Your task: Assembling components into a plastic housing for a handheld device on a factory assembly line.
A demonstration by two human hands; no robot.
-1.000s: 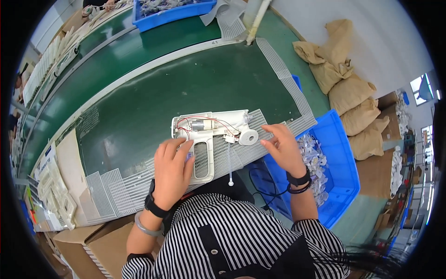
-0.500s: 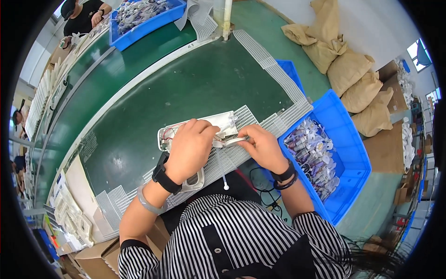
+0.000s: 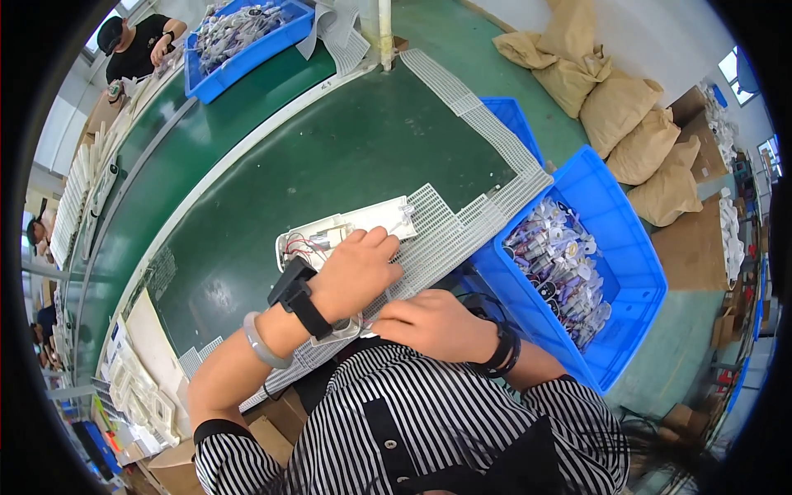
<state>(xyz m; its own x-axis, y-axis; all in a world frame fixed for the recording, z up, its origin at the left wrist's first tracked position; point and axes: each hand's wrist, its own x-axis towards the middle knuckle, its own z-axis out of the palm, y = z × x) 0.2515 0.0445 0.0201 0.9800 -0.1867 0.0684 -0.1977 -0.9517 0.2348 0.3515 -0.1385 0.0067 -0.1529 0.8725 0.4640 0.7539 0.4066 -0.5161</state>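
We press our left hand [image 3: 356,276] flat, fingers spread and released, on a white housing [image 3: 346,233] with red wires, which lies on the green table [image 3: 330,157] where a white grid mat [image 3: 462,231] edges it. Our right hand [image 3: 433,324] sits at the table's near edge, fingers curled; we cannot tell what they grip. A blue bin [image 3: 635,272] of bagged parts stands to our right, tan sacks [image 3: 619,115] beyond it. Another blue bin [image 3: 247,54] sits across the table near another person [image 3: 136,45].
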